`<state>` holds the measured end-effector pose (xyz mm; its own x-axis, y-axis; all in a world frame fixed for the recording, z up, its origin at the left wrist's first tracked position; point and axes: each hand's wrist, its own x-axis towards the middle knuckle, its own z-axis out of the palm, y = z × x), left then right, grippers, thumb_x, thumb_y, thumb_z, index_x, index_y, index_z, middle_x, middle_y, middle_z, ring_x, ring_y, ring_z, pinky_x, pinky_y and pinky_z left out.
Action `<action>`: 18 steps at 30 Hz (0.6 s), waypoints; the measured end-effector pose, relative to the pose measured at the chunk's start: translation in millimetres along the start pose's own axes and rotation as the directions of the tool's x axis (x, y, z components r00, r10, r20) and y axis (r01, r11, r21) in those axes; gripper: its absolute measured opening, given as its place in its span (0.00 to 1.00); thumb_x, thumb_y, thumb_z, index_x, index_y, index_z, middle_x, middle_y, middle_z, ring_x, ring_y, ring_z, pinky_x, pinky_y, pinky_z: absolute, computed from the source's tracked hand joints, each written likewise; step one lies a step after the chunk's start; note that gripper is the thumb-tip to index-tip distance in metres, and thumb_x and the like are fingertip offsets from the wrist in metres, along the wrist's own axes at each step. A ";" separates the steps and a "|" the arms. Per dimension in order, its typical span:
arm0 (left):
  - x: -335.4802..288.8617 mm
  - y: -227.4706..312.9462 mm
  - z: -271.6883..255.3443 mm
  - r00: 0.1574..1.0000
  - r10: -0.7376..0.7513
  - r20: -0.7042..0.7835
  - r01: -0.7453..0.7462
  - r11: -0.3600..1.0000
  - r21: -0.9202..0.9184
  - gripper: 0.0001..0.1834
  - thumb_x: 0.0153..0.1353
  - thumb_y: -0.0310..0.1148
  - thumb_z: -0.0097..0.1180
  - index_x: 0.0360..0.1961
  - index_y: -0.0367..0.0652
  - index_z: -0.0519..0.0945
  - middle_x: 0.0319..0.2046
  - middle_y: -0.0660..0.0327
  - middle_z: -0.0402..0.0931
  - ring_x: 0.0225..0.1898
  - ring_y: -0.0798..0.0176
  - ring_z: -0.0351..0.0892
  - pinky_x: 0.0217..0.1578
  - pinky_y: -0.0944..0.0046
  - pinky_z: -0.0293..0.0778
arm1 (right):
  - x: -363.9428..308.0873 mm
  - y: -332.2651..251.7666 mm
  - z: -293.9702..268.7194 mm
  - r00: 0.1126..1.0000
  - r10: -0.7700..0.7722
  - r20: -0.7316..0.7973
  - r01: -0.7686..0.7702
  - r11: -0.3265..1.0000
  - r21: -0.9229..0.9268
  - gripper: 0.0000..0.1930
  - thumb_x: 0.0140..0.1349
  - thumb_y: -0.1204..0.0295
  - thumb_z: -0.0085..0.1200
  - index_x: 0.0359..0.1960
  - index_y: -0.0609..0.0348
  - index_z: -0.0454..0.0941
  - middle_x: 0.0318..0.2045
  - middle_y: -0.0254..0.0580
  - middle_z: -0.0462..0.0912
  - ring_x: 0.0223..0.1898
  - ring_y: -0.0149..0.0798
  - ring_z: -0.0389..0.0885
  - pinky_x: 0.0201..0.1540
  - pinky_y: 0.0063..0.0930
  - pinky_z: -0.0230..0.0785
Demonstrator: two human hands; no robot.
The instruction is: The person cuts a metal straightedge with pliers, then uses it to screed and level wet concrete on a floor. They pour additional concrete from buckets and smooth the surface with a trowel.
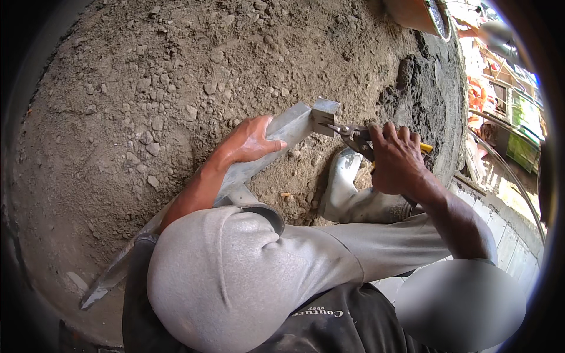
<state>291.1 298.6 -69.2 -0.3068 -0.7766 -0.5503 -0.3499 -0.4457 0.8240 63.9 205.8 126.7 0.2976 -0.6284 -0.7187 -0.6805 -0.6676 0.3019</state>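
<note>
Ground (pixel 118 76), brown soil strewn with loose stones, filling the field from eight o'clock round past twelve.

Grey trousers (pixel 218 276), worn by the person; bent knee at seven o'clock.

Dark shirt (pixel 329 326), light lettering, at six.

Metal channel (pixel 250 169), long, silvery, lying aslant from eight o'clock to just past twelve; its far end near the soil between the hands.

Wet mortar (pixel 421 85), a dark grey strip, at two.

Pale tiles (pixel 500 226), between three and four.

Boot (pixel 347 191), whitish, dirt-marked, at three, just below the snips.

Bucket (pixel 415 15), partly cut off, at one.

Right hand (pixel 400 157), at three; fingers curled tightly around the handles of the snips.

Left hand (pixel 253 141), at eleven, on the channel; thumb stretched across its face, other fingers folded over the far edge, tips hidden.

Snips (pixel 357 140), yellow-handled, at two; blades pointing toward nine and meeting the flap; depth of bite cannot be told.

Flap (pixel 325 112), square, metal, at one, by the channel's end.
</note>
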 end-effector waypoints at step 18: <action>18.6 -35.0 -15.3 0.978 0.110 0.178 -0.060 0.962 -0.267 0.44 0.48 0.42 0.73 0.61 0.29 0.65 0.53 0.44 0.75 0.54 0.53 0.76 0.54 0.60 0.71 | 197.3 101.0 44.7 0.537 -0.792 -0.289 0.749 0.606 -0.269 0.33 0.49 0.75 0.58 0.61 0.51 0.63 0.46 0.44 0.71 0.52 0.49 0.69 0.58 0.49 0.59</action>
<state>311.2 292.9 -106.2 -0.4962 -0.7292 -0.4713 -0.0820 -0.5011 0.8615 23.9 32.2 -12.7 0.8929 0.0762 -0.4438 -0.0091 -0.9823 -0.1871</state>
